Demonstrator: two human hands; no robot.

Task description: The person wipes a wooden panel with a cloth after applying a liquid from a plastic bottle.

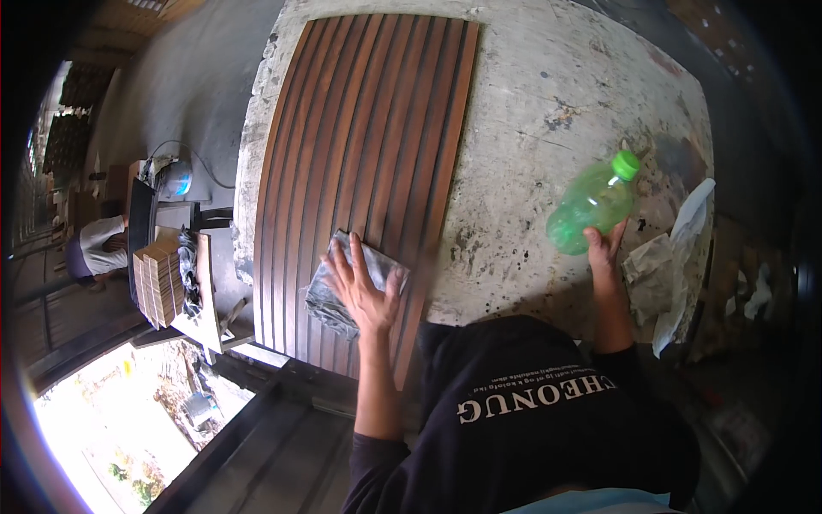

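Observation:
A brown slatted wooden panel [368, 128] with dark grooves lies lengthwise on the worn, whitish table [514, 128]. My left hand [366, 295] rests flat with fingers spread on a folded grey cloth [330, 295], which sits on the near part of the panel. Over on the right, my right hand [606, 244] is closed round a green see-through plastic bottle [591, 210] with a bright green cap [626, 164]. The bottle leans, cap up and to the right. Part of my right fingers is hidden behind it.
Crumpled pale cloth or paper [651, 274] and a whitish strip [689, 223] lie at the table's right edge. Left of the table stands a bundle of tied wooden pieces [159, 278], with a person [98, 248] beyond it. A clear bottle [177, 182] is near there.

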